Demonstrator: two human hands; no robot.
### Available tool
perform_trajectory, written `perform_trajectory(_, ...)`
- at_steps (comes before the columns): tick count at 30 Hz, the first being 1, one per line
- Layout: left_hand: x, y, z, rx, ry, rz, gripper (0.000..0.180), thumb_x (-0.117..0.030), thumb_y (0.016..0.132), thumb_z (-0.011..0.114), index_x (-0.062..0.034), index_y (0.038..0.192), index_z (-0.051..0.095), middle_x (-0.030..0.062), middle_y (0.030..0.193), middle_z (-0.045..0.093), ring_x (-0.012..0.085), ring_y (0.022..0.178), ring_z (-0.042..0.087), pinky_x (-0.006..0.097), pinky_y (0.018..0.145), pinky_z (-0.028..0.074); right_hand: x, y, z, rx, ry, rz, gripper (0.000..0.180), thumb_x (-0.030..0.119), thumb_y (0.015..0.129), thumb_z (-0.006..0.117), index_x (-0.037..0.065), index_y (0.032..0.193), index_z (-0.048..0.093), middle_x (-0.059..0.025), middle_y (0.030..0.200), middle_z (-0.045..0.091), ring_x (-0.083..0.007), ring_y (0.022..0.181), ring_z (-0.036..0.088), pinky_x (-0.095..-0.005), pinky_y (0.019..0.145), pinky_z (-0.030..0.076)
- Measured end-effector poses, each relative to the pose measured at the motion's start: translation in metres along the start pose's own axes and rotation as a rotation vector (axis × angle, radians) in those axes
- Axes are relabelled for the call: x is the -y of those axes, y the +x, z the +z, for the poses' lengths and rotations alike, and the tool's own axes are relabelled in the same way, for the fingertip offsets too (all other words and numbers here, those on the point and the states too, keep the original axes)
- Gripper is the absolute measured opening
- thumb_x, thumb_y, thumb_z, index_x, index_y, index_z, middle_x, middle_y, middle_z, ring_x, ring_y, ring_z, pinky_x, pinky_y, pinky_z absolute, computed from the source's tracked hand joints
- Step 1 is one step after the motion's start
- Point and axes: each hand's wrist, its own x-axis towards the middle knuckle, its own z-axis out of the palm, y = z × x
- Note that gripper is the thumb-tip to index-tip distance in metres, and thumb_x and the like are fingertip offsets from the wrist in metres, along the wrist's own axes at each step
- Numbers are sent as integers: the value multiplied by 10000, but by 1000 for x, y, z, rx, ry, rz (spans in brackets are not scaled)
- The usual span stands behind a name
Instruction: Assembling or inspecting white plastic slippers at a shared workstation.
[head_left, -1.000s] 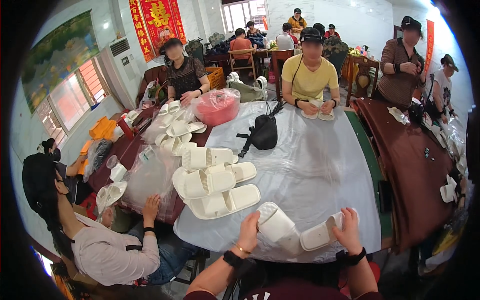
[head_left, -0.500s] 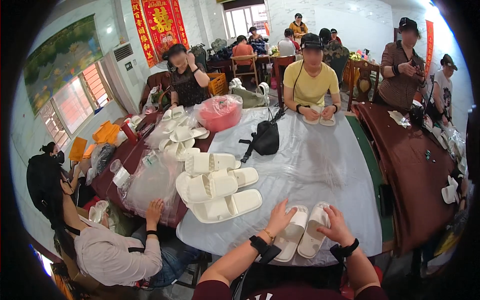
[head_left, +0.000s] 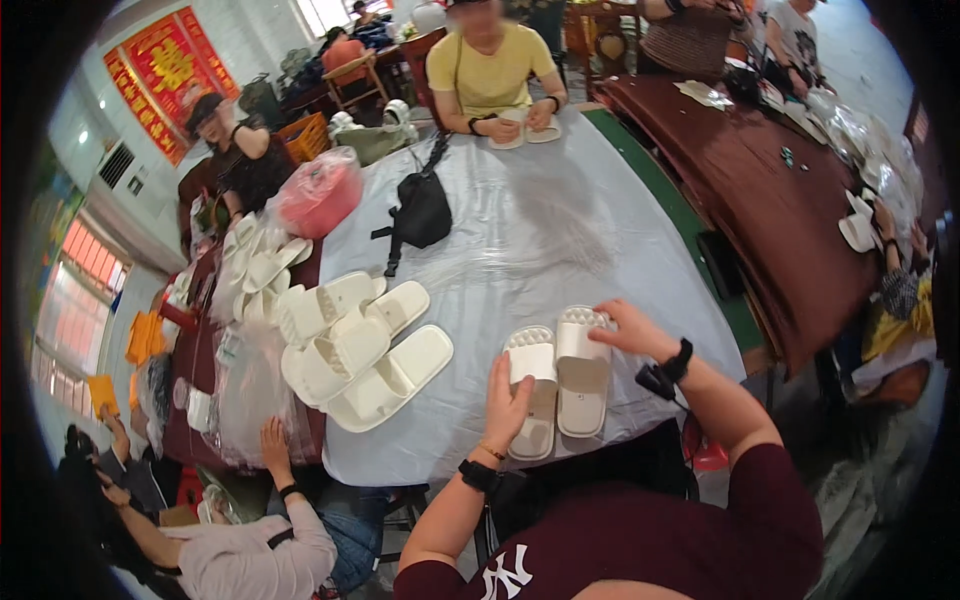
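A pair of cream slippers lies side by side near the front edge of the covered table, straps at the far end. My left hand, fingers stretched, rests along the outer side of the left slipper. At the strap of the right slipper is my right hand, its thumb and fingers apart, touching the strap's outer edge. Neither hand lifts a slipper. To their left, several more cream slippers are heaped on one another.
A pale plastic sheet covers the table. On it lies a black waist bag. A pink bag and clear plastic are at the left. Across sits a person in yellow holding slippers; a person's hand is at left.
My view has tilted down and turned. The two slippers now lie closer together and straighter. My right hand has gone from above the right slipper to its strap's outer edge.
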Motion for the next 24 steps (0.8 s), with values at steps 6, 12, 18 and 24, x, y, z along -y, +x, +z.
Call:
perform_trajectory(6,10,-1,-9,50,-331,-138,541,-218,930,549,24,1375,359,205,1390,382,288,1270,395,365,1067,314,-22,62,-14,-153,-167,-100,368,234,789,672,43,1100,620,-193,1036,592,-360,1007,559,-423,864,462)
perform_trajectory(12,-15,26,-41,49,-283,-234,397,-215,908,584,18,1226,537,147,1147,592,229,1034,590,347,908,462,11,126,-4,-21,-458,-233,330,135,757,654,141,1087,638,-125,991,605,-324,943,590,-429,774,493)
perform_trajectory(18,-29,95,-35,201,177,-50,327,-205,840,627,1,1095,629,186,1085,625,297,983,614,378,881,481,-7,153,27,49,-575,-241,149,142,792,575,90,902,661,-174,919,629,-360,874,623,-459,744,495)
perform_trajectory(24,-11,151,-15,175,399,141,324,-181,802,624,-39,1094,643,176,1081,623,327,931,614,396,853,491,6,150,38,90,-628,-259,143,141,792,554,72,873,649,-166,918,640,-365,849,629,-461,723,508)
